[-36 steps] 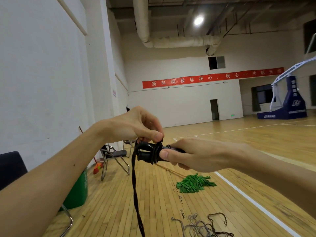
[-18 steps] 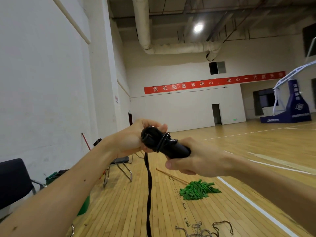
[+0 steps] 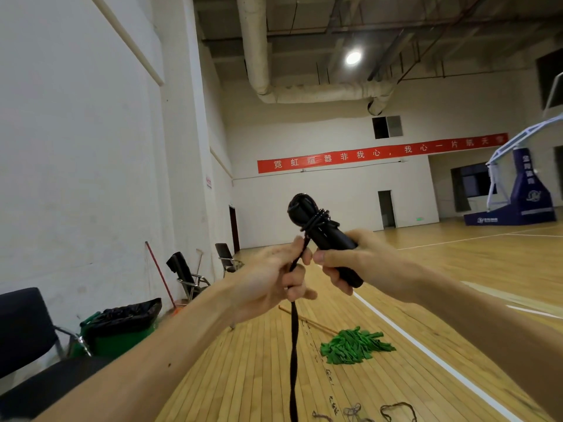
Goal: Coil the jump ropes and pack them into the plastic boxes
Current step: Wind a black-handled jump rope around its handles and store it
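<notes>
**Grip.** Your right hand (image 3: 356, 263) held the black handle bundle (image 3: 320, 229) of the jump rope (image 3: 294, 345). Its fingers were curled tightly round the lower end, and the upper end was tilted up and away to your left. A few turns of rope were bound round the bundle near that upper end. Your left hand (image 3: 268, 278), just beside the right, pinched the free rope between thumb and curled fingers (image 3: 297, 280) directly below the turns. From there the rope hung straight down toward the floor and out of frame.

**Risks, as judged.**
- The turns sat close to the bundle's tip, so slack from your left hand could have let them slide off and unravel.
- The long hanging tail showed a twist, which could have kinked or knotted as you wound it.
- The tail could also have snagged the litter below.

No plastic box was in view.

**Surface.** The floor was a varnished wood-strip gym floor (image 3: 243, 376) with white court lines. A green mop head (image 3: 353, 345) lay on it, with loose dark cords (image 3: 396, 409) at the lower edge.

**Room.** It had white walls, a red banner (image 3: 380, 152), a blue basketball stand (image 3: 524, 193), folding chairs (image 3: 185, 269) and a green bin (image 3: 122, 333) lined in black.
</notes>
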`<state>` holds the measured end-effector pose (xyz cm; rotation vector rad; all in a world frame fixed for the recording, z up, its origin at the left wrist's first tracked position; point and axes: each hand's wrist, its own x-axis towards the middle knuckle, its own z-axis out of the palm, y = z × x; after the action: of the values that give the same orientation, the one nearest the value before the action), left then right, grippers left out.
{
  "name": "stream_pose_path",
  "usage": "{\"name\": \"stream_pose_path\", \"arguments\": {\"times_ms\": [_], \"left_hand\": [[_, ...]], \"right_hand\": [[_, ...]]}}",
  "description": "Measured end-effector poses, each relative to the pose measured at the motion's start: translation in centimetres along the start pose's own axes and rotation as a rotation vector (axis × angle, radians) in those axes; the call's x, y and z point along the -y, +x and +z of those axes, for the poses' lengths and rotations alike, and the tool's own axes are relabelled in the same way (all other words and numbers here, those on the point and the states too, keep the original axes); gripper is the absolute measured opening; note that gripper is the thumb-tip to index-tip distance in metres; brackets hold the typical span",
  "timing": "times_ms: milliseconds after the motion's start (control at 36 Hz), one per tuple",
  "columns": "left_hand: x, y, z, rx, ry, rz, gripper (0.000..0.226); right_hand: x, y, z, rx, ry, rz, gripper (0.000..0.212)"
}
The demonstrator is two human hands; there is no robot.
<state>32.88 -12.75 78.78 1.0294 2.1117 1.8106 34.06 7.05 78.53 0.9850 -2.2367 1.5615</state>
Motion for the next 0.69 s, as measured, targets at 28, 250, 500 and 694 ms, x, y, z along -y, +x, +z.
{"name": "stream_pose_path", "arguments": {"times_ms": [28,250,500,694], "left_hand": [[0.3,-0.1,0.1,0.014,-0.050,-0.007,0.031],[1.2,-0.4,0.4,-0.060,0.301,-0.070,0.027],[2.0,-1.2,2.9,-0.091,1.112,0.102,0.027],[-1.3,-1.0,2.8,-0.028,1.581,0.191,0.026]], "right_hand": [[-0.1,0.1,-0.3,-0.030,0.003,0.010,0.017],[-2.8,1.2,-1.9,-0.230,-0.008,0.141,0.018],[-6.0,1.3,-3.6,-0.289,-0.223,0.288,0.016],[-5.9,2.0,-2.9,-0.093,-0.548,0.384,0.015]]}}
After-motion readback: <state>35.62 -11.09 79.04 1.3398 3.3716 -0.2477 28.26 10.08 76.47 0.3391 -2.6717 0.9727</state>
